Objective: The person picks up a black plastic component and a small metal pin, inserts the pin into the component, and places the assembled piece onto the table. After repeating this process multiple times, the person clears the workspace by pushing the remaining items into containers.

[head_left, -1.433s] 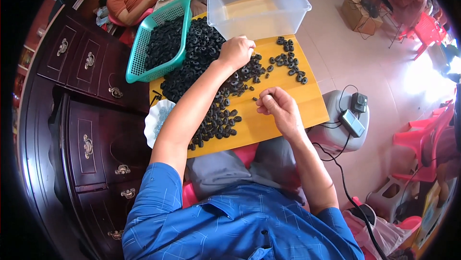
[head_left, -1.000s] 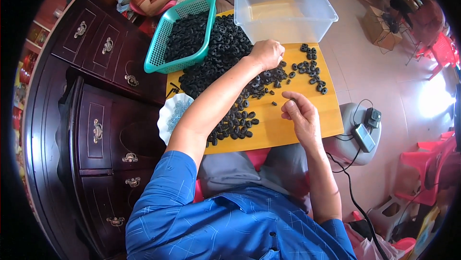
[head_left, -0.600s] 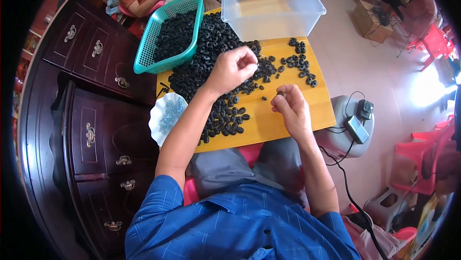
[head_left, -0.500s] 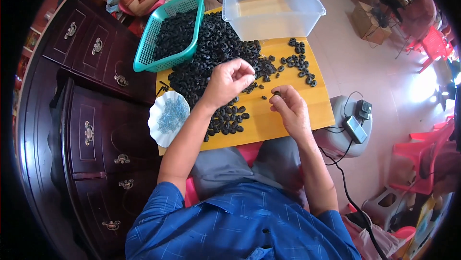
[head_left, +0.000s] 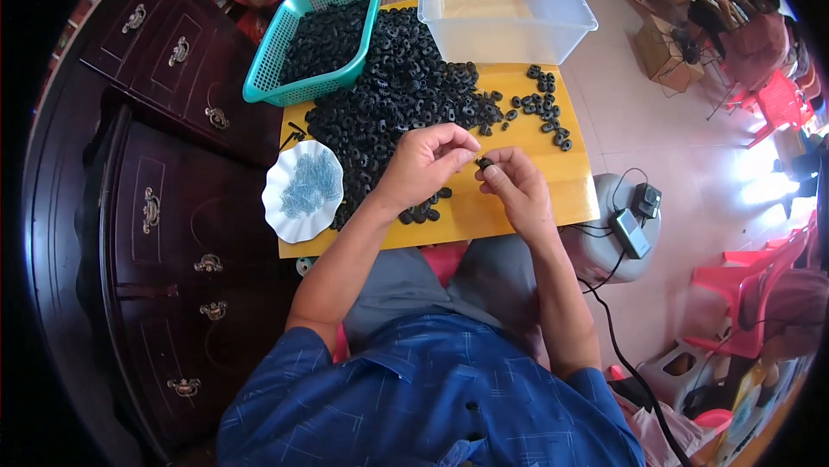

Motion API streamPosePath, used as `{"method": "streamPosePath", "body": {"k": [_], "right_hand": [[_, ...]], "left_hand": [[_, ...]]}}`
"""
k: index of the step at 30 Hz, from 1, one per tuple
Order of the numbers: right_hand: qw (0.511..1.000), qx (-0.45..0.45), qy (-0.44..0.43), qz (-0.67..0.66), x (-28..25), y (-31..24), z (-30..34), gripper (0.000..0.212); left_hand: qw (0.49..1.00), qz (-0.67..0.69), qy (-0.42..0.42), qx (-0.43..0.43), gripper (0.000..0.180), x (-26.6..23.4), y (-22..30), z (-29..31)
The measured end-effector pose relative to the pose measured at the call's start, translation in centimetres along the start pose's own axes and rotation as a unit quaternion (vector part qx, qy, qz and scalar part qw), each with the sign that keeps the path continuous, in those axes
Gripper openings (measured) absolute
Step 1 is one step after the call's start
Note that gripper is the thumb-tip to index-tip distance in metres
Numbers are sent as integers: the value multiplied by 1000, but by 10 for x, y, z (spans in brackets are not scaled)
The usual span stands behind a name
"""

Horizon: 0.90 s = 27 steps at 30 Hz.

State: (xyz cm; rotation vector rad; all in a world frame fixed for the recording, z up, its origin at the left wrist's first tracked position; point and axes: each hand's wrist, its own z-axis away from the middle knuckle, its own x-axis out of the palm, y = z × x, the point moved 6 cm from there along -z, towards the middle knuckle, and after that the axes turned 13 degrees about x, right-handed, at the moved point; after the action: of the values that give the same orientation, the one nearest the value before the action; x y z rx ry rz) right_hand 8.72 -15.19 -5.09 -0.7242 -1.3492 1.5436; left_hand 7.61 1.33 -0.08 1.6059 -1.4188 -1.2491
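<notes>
- The left hand point(head_left: 429, 162) is in the middle of the frame, palm inward, its fingers curled and its thumb and forefinger close together at the tips; whether anything is between them I cannot tell.
- The right hand point(head_left: 521, 192), just right of centre, pinches a small black piece point(head_left: 484, 164) between thumb and fingers, the rest of the fingers bent in.
- The piece is near the left fingertips, above the surface point(head_left: 561, 195); whether they touch it is too small to tell.
- A pile point(head_left: 397, 78) of black pieces spreads over the upper middle of the frame, reaching down behind the left hand.
- A loose group point(head_left: 549, 110) of black rings is to the right of the pile, upper right of centre.
- The green basket point(head_left: 315, 89), upper left, holds more black pieces.
- The clear bin point(head_left: 509, 48) stands at top centre.
- The white dish point(head_left: 277, 201), left of centre, holds thin bluish bits point(head_left: 309, 186).
- Black strips point(head_left: 294, 133) lie just above the dish.
- A grey stool point(head_left: 596, 251) bears small devices point(head_left: 631, 235), right of centre.
</notes>
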Motion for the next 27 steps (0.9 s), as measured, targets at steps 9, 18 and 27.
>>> {"method": "streamPosePath", "body": {"k": [9,18,27], "right_hand": [[997,6,-43,-67,0,-3,1,18],[997,11,-60,-49,-1,2,0,18],[988,28,-40,-150,-17,-2,-1,18]], "left_hand": [[999,-35,-15,21,8,7,2,-1],[991,-92,-39,90,13,10,15,0],[985,-135,27,106,25,-2,-3,-6]]}}
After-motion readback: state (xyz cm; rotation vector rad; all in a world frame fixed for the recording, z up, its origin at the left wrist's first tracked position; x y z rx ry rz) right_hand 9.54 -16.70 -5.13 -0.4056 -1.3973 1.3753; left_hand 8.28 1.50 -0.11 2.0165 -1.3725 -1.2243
